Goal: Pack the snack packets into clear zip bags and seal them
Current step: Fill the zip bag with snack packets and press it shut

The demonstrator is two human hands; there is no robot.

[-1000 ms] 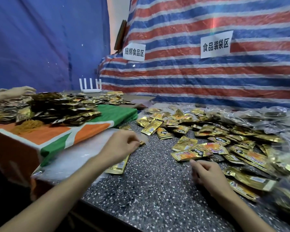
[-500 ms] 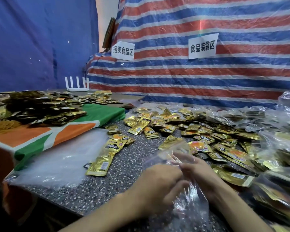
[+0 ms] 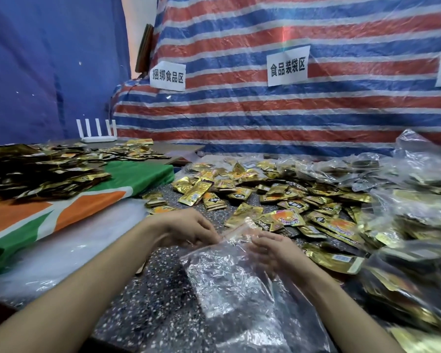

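Stage: bag opening. The crinkled clear plastic zip bag (image 3: pixel 222 276) lies near on the dark speckled counter (image 3: pixel 148 314), apparently empty and unsealed. The left hand (image 3: pixel 186 230) pinches its far mouth. The right hand (image 3: pixel 273 253) is blurred behind the plastic, so its grip cannot be told. Loose gold foil snack packets (image 3: pixel 290 207) lie unpacked beyond. Filled clear bags (image 3: pixel 405 200) are piled to the right.

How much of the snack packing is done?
Some filled bags pile up on the right. In hand: the left hand and right hand hold an empty-looking clear zip bag at its mouth. Left: lots of loose gold packets on the table.
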